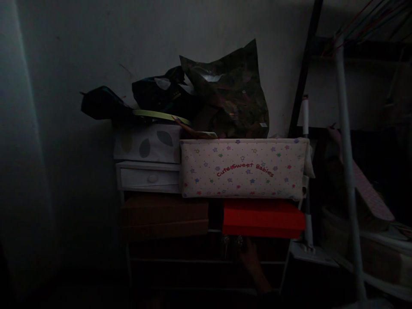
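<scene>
- The cream fabric storage box (243,168), patterned with small coloured stars and dots, carries the one readable text: "Cute Sweet Babies" in red letters, set in a shallow arch across the middle of its front face.
- A small red mark, too small to make out, sits between "Cute" and "Sweet".
- At about 12 o'clock from that box, the dark crumpled bag (230,92) bears small pale labels; their print cannot be read.
- Nothing else in this dim view shows legible writing, numbers or signs.
</scene>
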Motion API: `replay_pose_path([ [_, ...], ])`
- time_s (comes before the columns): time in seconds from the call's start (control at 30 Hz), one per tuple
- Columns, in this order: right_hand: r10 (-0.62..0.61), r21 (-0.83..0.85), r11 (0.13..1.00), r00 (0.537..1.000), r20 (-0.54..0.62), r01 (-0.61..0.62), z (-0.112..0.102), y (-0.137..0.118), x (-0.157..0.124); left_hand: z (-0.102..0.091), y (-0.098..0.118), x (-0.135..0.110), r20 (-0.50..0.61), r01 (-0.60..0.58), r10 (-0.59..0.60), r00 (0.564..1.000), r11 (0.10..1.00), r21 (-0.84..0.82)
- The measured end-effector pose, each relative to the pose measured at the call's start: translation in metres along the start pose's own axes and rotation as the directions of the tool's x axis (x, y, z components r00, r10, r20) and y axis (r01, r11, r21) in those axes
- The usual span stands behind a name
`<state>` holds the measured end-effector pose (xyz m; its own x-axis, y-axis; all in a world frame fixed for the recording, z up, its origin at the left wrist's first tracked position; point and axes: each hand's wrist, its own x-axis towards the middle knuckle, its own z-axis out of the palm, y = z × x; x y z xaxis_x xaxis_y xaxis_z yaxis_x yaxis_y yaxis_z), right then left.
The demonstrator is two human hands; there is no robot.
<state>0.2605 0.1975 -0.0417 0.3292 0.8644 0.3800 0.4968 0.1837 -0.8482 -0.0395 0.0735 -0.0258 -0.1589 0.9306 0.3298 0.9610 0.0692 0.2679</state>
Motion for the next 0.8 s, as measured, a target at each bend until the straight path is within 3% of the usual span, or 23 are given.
replay_pose_path([
  [0.2,-0.022,0.027,0.999,1.0,-0.018,0.022,0.004,0.013,0.002,0.051,0.0,0.026,-0.013,0.023,-0.024,1.0,0.999,-0.045],
  [0.37,-0.046,0.05,0.997,0.994,-0.1,0.051,-0.009,0.02,0.015,0.076,0.022,0.056,-0.227,-0.031,-0.034,0.973,0.961,-0.276],
  [0.47,-0.164,-0.093,0.983,0.984,-0.067,0.157,-0.023,0.021,0.021,0.079,0.034,0.073,-0.265,-0.042,-0.048,0.963,0.945,-0.324],
  [0.57,-0.245,-0.35,0.903,0.968,0.061,0.251,-0.032,0.019,0.022,0.08,0.04,0.085,-0.22,-0.034,-0.039,0.975,0.947,-0.32],
  [0.67,-0.25,-0.533,0.794,0.956,0.151,0.292,-0.029,0.018,0.018,0.086,0.039,0.09,-0.182,-0.037,-0.029,0.983,0.937,-0.346],
  [0.8,-0.221,-0.601,0.742,0.955,0.198,0.297,-0.016,0.018,0.01,0.098,0.036,0.088,-0.166,-0.031,-0.044,0.985,0.903,-0.429],
])
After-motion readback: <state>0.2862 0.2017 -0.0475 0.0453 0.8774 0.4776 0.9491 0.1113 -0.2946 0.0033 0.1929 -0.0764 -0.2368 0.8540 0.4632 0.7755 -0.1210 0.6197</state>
